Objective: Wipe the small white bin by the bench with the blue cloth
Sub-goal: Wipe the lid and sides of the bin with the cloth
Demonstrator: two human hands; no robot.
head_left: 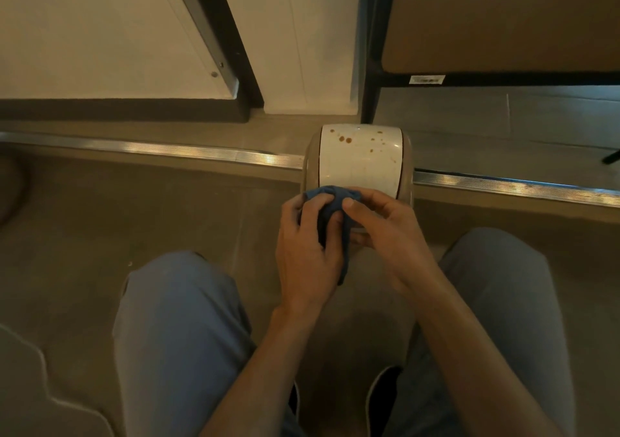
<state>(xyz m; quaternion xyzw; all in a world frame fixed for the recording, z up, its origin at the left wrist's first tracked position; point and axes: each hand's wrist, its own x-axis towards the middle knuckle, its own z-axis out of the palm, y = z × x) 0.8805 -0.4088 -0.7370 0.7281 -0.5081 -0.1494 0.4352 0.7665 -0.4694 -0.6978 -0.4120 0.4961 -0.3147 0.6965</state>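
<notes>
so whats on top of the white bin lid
Brown spots dot the bin lid toward its far edge. The blue cloth, gripped by both hands, covers its near edge.

The bin (360,161) has a white lid speckled with brown spots and beige-grey sides. The cloth (330,208) is dark blue. The trousers (177,319) are grey-blue, the shoes (382,393) black, and the bench (503,27) brown with a black frame.

Grey-blue trousers (181,329), black shoes (382,399), bare forearms (255,369)
</notes>
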